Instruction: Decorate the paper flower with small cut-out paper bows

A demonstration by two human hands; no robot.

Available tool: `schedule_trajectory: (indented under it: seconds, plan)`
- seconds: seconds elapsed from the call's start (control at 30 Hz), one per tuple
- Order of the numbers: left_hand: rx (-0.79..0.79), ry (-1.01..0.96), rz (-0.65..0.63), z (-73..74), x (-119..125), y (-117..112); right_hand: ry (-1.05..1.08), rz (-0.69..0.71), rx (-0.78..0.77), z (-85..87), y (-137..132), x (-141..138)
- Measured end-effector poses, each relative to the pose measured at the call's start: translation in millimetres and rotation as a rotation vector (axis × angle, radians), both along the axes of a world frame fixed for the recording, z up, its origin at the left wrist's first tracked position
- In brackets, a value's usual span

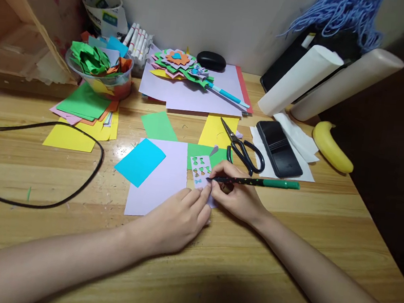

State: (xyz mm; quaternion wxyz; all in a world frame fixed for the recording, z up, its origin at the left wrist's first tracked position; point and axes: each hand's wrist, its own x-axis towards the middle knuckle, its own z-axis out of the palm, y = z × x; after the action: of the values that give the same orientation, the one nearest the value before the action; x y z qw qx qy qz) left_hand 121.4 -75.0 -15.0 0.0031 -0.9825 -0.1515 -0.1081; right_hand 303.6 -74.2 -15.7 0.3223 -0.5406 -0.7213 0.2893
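My right hand (236, 190) is closed around a marker pen (246, 181) with a dark patterned barrel and a green end pointing right. Its tip meets the right side of a small pale lilac card (195, 167) that has several bow-shaped cut-outs or marks. My left hand (179, 217) has its fingers drawn together, fingertips on the card's lower edge, close to my right fingers. Beneath lie a lilac sheet (154, 197) and a green sheet (219, 156). A blue paper piece (140, 162) rests on the lilac sheet. Black-handled scissors (241, 149) lie just beyond my right hand.
At right are a phone (279, 148), a banana (332, 146) and white paper rolls (301, 80). A paper flower (183, 65) lies on stacked sheets at the back. Left are a tub of paper scraps (98, 77), coloured sheets (83, 102) and a looped black cable (101, 159).
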Motion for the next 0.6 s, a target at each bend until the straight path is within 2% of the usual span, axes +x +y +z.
schedule_trajectory:
  seconds: [0.6]
  plan:
    - [0.086,-0.015,-0.004,-0.3,0.1,-0.7,-0.003,0.026,-0.008,-0.4,0.3,0.3]
